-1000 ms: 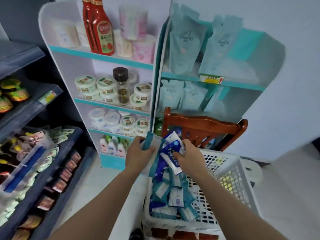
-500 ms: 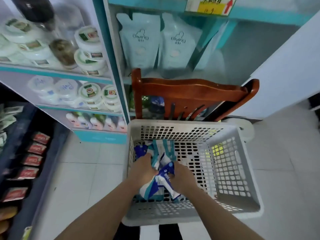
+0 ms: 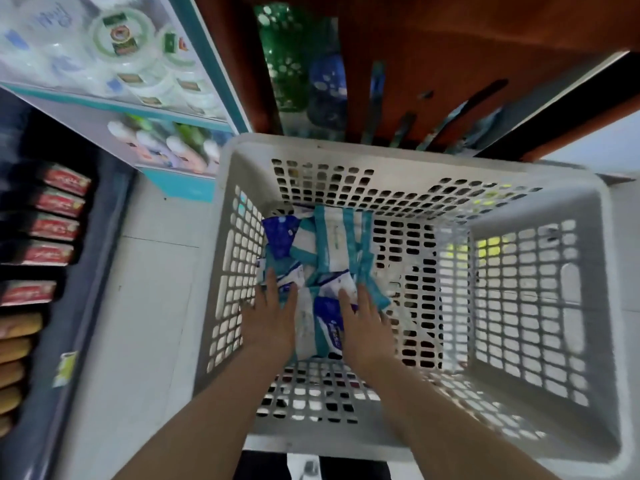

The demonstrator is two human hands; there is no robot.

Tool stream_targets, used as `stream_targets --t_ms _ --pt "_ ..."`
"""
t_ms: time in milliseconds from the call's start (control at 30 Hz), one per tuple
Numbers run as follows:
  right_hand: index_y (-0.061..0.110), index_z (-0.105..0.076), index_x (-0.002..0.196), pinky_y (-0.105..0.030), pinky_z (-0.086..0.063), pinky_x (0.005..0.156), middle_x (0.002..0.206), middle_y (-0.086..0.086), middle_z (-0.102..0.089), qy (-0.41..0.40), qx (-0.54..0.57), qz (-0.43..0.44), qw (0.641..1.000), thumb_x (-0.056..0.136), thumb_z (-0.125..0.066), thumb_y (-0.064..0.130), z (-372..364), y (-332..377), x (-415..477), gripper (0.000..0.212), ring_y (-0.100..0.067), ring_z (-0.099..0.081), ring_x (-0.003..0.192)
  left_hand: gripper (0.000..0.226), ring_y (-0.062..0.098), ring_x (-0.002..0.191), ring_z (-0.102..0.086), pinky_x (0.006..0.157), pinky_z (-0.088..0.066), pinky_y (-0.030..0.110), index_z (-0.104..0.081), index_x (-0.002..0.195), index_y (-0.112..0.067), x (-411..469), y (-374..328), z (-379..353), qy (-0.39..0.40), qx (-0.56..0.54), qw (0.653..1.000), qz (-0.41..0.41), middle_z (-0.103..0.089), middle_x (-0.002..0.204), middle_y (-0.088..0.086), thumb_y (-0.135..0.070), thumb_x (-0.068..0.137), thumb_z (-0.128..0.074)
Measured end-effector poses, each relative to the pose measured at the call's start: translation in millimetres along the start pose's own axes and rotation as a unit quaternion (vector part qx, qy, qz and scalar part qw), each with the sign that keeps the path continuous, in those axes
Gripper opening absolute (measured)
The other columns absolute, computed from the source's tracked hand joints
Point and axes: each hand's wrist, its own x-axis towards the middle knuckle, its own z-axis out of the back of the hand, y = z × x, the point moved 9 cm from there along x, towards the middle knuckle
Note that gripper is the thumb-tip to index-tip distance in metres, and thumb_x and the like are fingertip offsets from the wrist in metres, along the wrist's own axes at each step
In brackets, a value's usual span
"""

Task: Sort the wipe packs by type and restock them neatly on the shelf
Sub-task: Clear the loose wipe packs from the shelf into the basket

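- Wipe packs lie in one overlapping heap on the floor of a white perforated plastic basket (image 3: 398,157), in its left half, close to the left wall.
- The soft teal-and-white wipe packs (image 3: 332,244) lie flat. Their long edges run from the person towards the far wall, and their teal stripes run the same way.
- The blue-and-white wipe packs (image 3: 280,235) are mixed in. The far-left one is tilted slightly, and another lies between the hands.
- There are two types of pack, but the overlap and blur hide how many of each.
- Both of the person's forearms reach down into the basket side by side.
- The left hand (image 3: 273,313) is palm down on the left edge of the heap, with straight fingers gripping nothing.
- The right hand (image 3: 363,320) is palm down on the right side, its fingers also straight and ungripped.
- A red-brown wooden chair (image 3: 450,64) stands just past the basket.
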Motion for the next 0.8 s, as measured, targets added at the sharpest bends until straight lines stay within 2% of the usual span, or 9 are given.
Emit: stream_targets --t_ms 133,200,267,333,400,500,567,667,800 --pt "0.025 0.005 0.154 -0.051 -0.014 0.117 0.159 -0.012 0.016 0.011 -0.027 0.019 0.999 0.095 -0.049 0.019 0 -1 6 0.08 -0.03 0.01 0.148 0.088 0.035 0.141 -0.019 0.112 -0.018 0.053 0.009 0.152 -0.028 -1 -1 -1 -0.005 0.014 1.0 -0.005 0.026 0.154 0.02 -0.026 0.092 -0.054" --pt "0.026 0.004 0.154 -0.049 -0.015 0.117 0.159 -0.012 0.017 0.01 -0.02 0.019 1.0 0.094 -0.052 0.017 5 -3 5 0.082 -0.031 0.01 0.148 0.089 0.034 0.139 -0.023 0.109 -0.027 0.049 0.005 0.153 -0.029 0 1 3 -0.008 -0.003 1.0 -0.006 0.024 0.155 0.018 -0.025 0.09 -0.058" --pt "0.026 0.003 0.154 -0.047 -0.019 0.117 0.159 -0.012 0.018 0.007 -0.005 0.022 1.0 0.093 -0.055 0.018 10 -2 1 0.084 -0.032 0.007 0.148 0.09 0.033 0.137 -0.027 0.1 -0.039 0.042 0.001 0.153 -0.029 -2 1 6 -0.001 -0.028 1.0 -0.01 0.025 0.156 0.017 -0.024 0.089 -0.062" --pt "0.025 0.005 0.153 -0.045 -0.022 0.116 0.159 -0.011 0.017 -0.008 0.012 0.027 1.0 0.094 -0.055 0.021 20 2 -7 0.085 -0.03 0.003 0.148 0.087 0.033 0.136 -0.029 0.093 -0.045 0.038 -0.006 0.153 -0.026 -8 0 11 -0.001 -0.047 0.999 -0.013 0.024 0.156 0.016 -0.021 0.088 -0.063" --pt "0.023 0.005 0.153 -0.042 -0.022 0.116 0.16 -0.011 0.015 -0.032 0.022 0.034 0.999 0.095 -0.055 0.025 31 4 -16 0.084 -0.028 0.003 0.149 0.08 0.033 0.136 -0.03 0.091 -0.047 0.039 -0.017 0.151 -0.022 -17 -1 21 -0.016 -0.056 0.998 -0.013 0.014 0.158 0.014 -0.018 0.087 -0.065" --pt "0.018 0.0 0.153 -0.04 -0.019 0.117 0.161 -0.01 0.008 -0.048 0.016 0.057 0.997 0.096 -0.052 0.027 47 9 -33 0.078 -0.024 0.003 0.149 0.069 0.029 0.135 -0.03 0.098 -0.045 0.039 -0.031 0.143 -0.014 -34 -3 40 -0.048 -0.051 0.997 -0.023 -0.016 0.154 0.014 -0.019 0.084 -0.067" --pt "0.015 -0.003 0.153 -0.038 -0.019 0.118 0.161 -0.007 -0.002 -0.054 0.014 0.071 0.996 0.096 -0.051 0.025 63 12 -46 0.075 -0.022 -0.003 0.149 0.067 0.027 0.134 -0.03 0.105 -0.041 0.037 -0.035 0.14 -0.01 -47 0 57 -0.077 -0.053 0.995 -0.022 -0.028 0.147 0.012 -0.021 0.083 -0.069" --pt "0.011 -0.015 0.15 -0.036 -0.026 0.114 0.155 -0.006 -0.023 -0.092 -0.017 0.099 0.991 0.095 -0.053 0.029 97 25 -67 0.069 -0.022 -0.021 0.143 0.062 0.026 0.135 -0.029 0.112 -0.033 0.036 -0.04 0.138 -0.009 -72 8 89 -0.128 -0.049 0.99 -0.03 -0.035 0.144 0.01 -0.02 0.083 -0.067" --pt "0.014 -0.028 0.143 -0.037 -0.037 0.105 0.141 -0.006 -0.038 -0.141 -0.05 0.148 0.978 0.094 -0.055 0.034 150 56 -96 0.059 -0.023 -0.038 0.13 0.051 0.024 0.125 -0.038 0.101 -0.038 0.034 -0.046 0.13 -0.014 -120 34 141 -0.218 -0.077 0.973 -0.004 -0.046 0.131 0.005 -0.016 0.083 -0.064"
